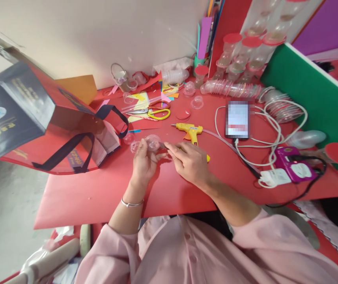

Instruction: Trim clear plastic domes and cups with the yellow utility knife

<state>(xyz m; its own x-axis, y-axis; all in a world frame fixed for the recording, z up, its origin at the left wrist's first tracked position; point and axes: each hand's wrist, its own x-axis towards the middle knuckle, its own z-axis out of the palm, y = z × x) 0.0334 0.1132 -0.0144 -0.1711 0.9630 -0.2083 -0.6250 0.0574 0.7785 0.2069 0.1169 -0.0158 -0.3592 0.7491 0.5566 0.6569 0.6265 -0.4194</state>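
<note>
My left hand (145,163) is closed on a clear plastic cup piece (153,142), round and see-through, held just above the red table. Another clear round part (134,147) shows beside my left thumb; whether the two are joined I cannot tell. My right hand (191,161) grips a slim tool (163,145) whose dark tip meets the edge of the plastic piece. Its exact kind is hidden by my fingers. A yellow end shows beyond the right hand. Just behind that hand lies a yellow glue gun (190,130), nozzle pointing left.
Scissors (154,111) and paper scraps lie behind the hands. A large gift bag (53,130) stands left. Stacked clear cups (234,88) line the back. A phone (237,119), white cables and a purple power strip (297,165) are right, before a green panel (307,94).
</note>
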